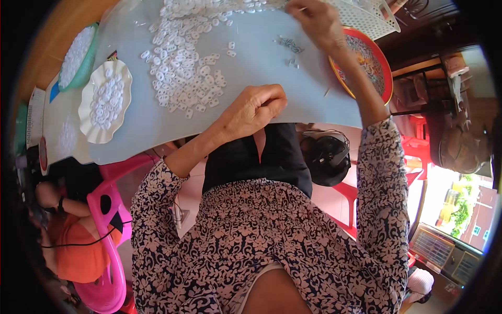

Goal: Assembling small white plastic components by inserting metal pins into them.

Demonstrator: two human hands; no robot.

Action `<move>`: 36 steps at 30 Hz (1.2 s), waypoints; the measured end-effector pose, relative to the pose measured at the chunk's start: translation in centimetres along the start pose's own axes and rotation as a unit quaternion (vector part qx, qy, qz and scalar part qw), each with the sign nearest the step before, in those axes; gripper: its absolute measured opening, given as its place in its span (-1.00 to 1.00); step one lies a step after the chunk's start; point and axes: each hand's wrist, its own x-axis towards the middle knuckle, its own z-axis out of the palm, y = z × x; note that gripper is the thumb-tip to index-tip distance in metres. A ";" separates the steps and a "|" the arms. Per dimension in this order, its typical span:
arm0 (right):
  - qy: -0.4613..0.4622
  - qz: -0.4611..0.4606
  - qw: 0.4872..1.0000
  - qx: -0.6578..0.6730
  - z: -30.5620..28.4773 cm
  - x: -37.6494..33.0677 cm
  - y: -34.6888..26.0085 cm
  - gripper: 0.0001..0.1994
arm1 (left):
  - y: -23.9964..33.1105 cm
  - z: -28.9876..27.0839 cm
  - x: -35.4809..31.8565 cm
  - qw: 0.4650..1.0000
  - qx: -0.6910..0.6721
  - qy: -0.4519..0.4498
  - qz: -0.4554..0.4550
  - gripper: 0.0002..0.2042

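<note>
My left hand (pixel 255 111) rests closed at the table's near edge, fingers curled in. Whatever it may hold is hidden. My right hand (pixel 321 25) reaches over the far right of the grey-blue table (pixel 251 57), its fingers drawn together and blurred at the tips; I cannot make out anything in them. Below it lie a small heap of metal pieces (pixel 288 45) and a few tiny shiny parts (pixel 293 63). Left of my hands spreads a large pile of small white plastic pieces with holes (pixel 183 73), with two pieces (pixel 231 49) lying apart.
A red-rimmed round tray (pixel 388 78) of small mixed parts stands under my right forearm. Beyond it is a white perforated basket (pixel 372 15). At left are a scalloped white dish (pixel 90 133) and a green bowl (pixel 93 44), both holding white pieces. Someone in orange (pixel 83 251) sits by a pink chair (pixel 107 277).
</note>
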 end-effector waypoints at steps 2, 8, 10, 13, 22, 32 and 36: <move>-0.082 -0.051 0.992 0.080 3.1 -0.9 -1.4 -0.87 | -0.3 0.3 -0.2 1.000 -0.012 0.006 0.002 -0.87; -0.205 -0.156 0.966 0.017 6.7 -0.4 -3.6 -0.87 | 0.0 0.8 0.0 1.000 -0.017 0.000 0.018 -0.88; -0.212 -0.169 0.963 0.010 7.0 0.1 -3.5 -0.88 | 0.0 0.8 -0.1 1.000 -0.013 -0.004 0.023 -0.88; -0.210 -0.182 0.961 -0.002 7.2 0.3 -3.3 -0.89 | -0.1 1.0 -0.3 0.999 0.012 -0.014 0.043 -0.89; -0.150 -0.020 0.979 0.138 2.9 -3.2 -5.1 -0.89 | -0.2 0.1 -0.4 0.985 -0.146 0.082 0.039 -0.74; -0.062 -0.053 0.982 0.168 0.4 -7.3 -6.4 -0.87 | -0.9 -1.7 1.3 0.917 -0.367 0.150 -0.055 -0.70; -0.040 -0.014 0.981 0.191 0.2 -8.7 -6.3 -0.85 | -0.3 -1.3 1.4 0.939 -0.322 0.119 -0.033 -0.77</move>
